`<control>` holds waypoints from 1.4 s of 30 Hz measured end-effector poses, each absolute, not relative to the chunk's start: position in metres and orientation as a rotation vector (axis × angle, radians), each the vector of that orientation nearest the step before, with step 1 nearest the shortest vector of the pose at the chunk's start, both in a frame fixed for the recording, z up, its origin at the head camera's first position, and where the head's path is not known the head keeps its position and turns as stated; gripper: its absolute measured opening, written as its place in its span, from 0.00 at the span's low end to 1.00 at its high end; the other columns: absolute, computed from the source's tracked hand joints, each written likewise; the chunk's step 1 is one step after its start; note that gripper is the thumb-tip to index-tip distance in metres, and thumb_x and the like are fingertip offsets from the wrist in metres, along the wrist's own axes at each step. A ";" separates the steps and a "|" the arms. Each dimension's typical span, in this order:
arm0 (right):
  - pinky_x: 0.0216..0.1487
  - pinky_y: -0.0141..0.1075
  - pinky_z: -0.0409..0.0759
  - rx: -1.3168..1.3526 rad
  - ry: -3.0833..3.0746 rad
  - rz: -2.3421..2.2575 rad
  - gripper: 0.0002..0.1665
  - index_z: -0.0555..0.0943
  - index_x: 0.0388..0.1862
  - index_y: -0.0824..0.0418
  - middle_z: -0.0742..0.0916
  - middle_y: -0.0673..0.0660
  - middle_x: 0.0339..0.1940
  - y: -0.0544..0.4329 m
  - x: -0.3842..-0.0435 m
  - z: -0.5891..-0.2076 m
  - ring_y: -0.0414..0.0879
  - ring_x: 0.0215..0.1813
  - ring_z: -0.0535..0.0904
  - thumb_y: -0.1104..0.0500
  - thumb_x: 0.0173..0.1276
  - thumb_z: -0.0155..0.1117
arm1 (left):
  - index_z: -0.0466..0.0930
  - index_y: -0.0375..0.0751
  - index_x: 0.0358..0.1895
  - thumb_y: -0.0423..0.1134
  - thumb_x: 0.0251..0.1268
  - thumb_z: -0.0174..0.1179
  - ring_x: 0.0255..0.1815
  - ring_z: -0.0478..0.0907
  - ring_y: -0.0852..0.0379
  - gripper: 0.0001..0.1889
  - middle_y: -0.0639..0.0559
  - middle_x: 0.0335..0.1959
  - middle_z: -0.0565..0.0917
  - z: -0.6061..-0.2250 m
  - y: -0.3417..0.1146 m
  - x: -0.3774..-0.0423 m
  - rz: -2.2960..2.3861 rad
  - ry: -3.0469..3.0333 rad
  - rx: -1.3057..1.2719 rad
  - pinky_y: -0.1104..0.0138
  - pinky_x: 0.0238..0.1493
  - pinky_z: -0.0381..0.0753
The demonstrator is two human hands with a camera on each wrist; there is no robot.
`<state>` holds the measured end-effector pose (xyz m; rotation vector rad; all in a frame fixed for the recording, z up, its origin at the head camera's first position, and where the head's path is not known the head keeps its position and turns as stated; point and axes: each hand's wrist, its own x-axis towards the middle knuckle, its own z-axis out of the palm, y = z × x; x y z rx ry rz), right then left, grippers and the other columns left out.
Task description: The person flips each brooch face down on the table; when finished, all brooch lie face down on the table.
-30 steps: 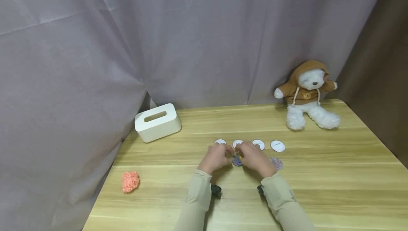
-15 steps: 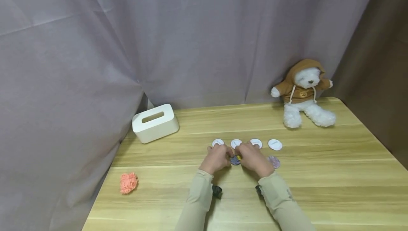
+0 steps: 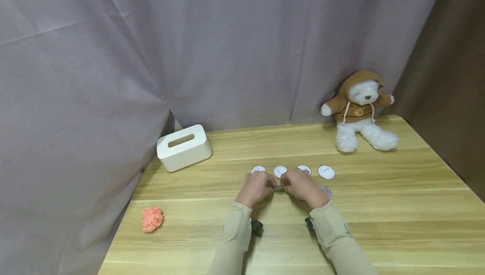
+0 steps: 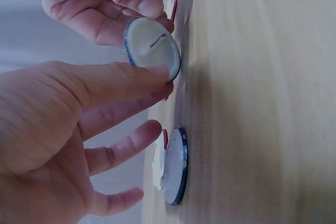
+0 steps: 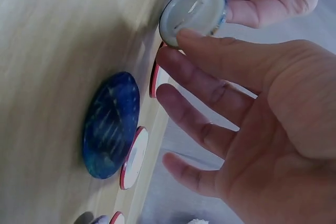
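Note:
Between my two hands a round pin badge (image 4: 149,51) is raised on edge, its pale back and metal pin facing the wrist cameras. My left hand (image 3: 256,186) pinches one side of its rim between thumb and forefinger. On the opposite side, my right hand (image 3: 301,185) pinches the rim too; the other fingers of both hands are spread. A blue glossy badge (image 5: 111,124) lies on the table beside my right hand. In the left wrist view another badge (image 4: 176,166) is near my left fingers. Beyond the hands are white discs (image 3: 280,172) in a row, partly covered by my fingers.
A purple-pink badge (image 3: 326,192) lies right of my right hand. A white tissue box (image 3: 184,148) stands at the back left, a coral yarn bundle (image 3: 153,219) at the left. The teddy bear (image 3: 360,110) in a brown hoodie sits at the back right, before the curtain (image 3: 235,56).
The badge between the hands has tilted from showing its dark patterned face to nearly edge-on in the head view. Both hands stay close together; the head view has shifted slightly.

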<state>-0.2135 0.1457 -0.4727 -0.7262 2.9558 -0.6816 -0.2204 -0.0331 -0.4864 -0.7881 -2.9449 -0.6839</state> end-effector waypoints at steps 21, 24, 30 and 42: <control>0.31 0.39 0.72 -0.761 2.944 -0.837 0.12 0.81 0.28 0.60 0.77 0.47 0.20 0.143 -0.219 -0.474 0.43 0.26 0.71 0.76 0.56 0.63 | 0.92 0.53 0.40 0.36 0.57 0.73 0.42 0.83 0.61 0.09 0.63 0.32 0.89 -0.486 -0.040 -0.225 -0.715 -2.914 -0.777 0.46 0.52 0.76; 0.31 0.39 0.72 -0.773 2.940 -0.855 0.11 0.80 0.29 0.61 0.76 0.47 0.20 0.143 -0.219 -0.475 0.42 0.26 0.70 0.76 0.57 0.63 | 0.91 0.52 0.42 0.35 0.57 0.73 0.45 0.83 0.59 0.10 0.63 0.33 0.89 -0.486 -0.040 -0.225 -0.719 -2.928 -0.765 0.45 0.53 0.75; 0.32 0.39 0.74 -0.751 2.948 -0.903 0.10 0.80 0.36 0.64 0.75 0.47 0.20 0.142 -0.215 -0.478 0.42 0.26 0.70 0.76 0.58 0.61 | 0.89 0.46 0.43 0.33 0.55 0.73 0.47 0.83 0.53 0.12 0.61 0.31 0.89 -0.491 -0.037 -0.224 -0.724 -2.958 -0.719 0.45 0.53 0.74; 0.27 0.40 0.69 -0.800 3.029 -0.911 0.16 0.75 0.31 0.59 0.69 0.45 0.17 0.139 -0.212 -0.484 0.44 0.23 0.67 0.76 0.49 0.64 | 0.85 0.46 0.36 0.33 0.52 0.75 0.37 0.81 0.56 0.10 0.61 0.25 0.85 -0.489 -0.032 -0.221 -0.658 -2.974 -0.692 0.46 0.49 0.75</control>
